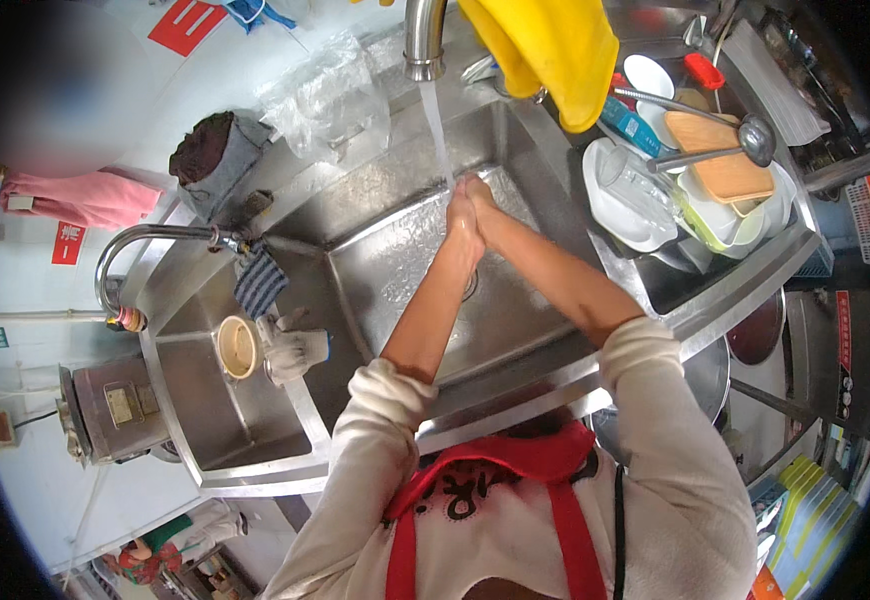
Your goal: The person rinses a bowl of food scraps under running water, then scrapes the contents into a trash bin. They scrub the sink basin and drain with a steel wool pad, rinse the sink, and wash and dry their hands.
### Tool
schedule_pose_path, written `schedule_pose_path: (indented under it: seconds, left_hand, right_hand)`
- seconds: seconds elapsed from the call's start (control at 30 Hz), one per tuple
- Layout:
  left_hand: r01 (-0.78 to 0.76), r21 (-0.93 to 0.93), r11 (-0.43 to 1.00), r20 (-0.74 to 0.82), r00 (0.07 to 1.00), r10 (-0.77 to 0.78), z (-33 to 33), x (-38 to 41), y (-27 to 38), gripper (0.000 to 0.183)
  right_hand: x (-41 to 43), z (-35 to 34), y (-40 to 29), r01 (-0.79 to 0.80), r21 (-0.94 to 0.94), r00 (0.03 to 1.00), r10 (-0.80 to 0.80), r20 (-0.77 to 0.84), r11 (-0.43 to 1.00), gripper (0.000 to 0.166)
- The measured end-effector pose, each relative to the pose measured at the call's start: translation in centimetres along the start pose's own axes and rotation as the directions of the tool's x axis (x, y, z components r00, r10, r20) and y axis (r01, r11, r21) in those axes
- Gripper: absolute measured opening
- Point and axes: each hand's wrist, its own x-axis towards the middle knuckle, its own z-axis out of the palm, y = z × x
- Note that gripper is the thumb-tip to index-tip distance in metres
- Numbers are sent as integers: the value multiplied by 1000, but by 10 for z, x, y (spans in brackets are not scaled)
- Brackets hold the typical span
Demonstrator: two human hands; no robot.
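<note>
Water runs from a metal faucet onto my two hands, which are pressed together over the middle basin of a stainless steel sink. My left hand and my right hand touch each other, with no object visible between them; which fingers overlap cannot be told. Wet metal and a round drain show beneath my wrists. Yellow rubber gloves hang beside the faucet, up and to the right of my hands.
Dishes, a ladle and wooden trays crowd the right basin. On the left divider lie a grey work glove and a beige bowl, near a curved faucet. A clear plastic bag rests behind the sink.
</note>
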Motion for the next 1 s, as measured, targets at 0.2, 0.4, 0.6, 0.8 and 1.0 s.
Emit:
schedule_pose_path:
  seconds: [0.2,0.4,0.6,0.8,1.0]
  left_hand:
    - [59,-111,992,39,998,-55,-5,6,12,47]
    - [76,-401,913,249,968,29,-112,77,16,29]
    - [22,-263,965,241,970,44,-54,38,10,28]
    - [89,-277,957,-38,994,-104,-12,-10,66,41]
    - [58,156,986,-70,996,-47,-1,-35,66,57]
  right_hand:
    - [23,-11,-17,-20,-10,999,20,-48,1000,53]
    - [-1,13,-10,40,-140,993,-54,-101,989,48]
    - [60,-28,46,144,-26,987,-145,-68,989,46]
    - [30,-1,2,103,-127,985,-119,-125,987,47]
    - [-3,1,-26,77,-42,997,-76,7,996,48]
